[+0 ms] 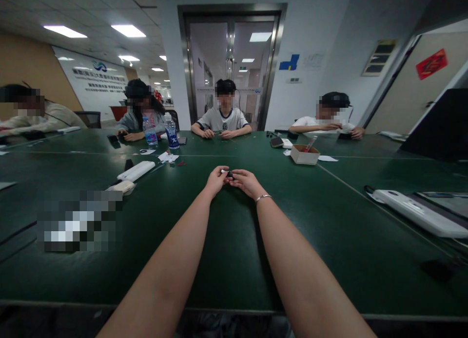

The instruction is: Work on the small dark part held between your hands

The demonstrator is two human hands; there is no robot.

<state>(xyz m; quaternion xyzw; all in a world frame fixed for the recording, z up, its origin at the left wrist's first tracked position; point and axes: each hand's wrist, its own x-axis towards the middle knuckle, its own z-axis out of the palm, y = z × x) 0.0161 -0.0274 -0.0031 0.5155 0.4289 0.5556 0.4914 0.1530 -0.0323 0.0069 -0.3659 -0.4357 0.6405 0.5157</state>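
Both my arms reach forward over the green table (pixel 234 250). Between my fingertips is a small black object with a silvery end (pixel 229 174), too small to name more exactly. My left hand (pixel 216 181) pinches it at the silvery end. My right hand (pixel 246 183) has its fingers closed on the black part from the other side. Fingers hide some of the object. A bracelet (pixel 263 197) circles my right wrist.
White power strips lie left (pixel 136 171) and right (pixel 417 212). A cardboard box (pixel 304 155) stands ahead to the right. Two bottles, one blue-labelled (pixel 171 132), stand ahead left, near paper scraps (pixel 168 157). Several people sit across the table, one straight ahead (pixel 224 119).
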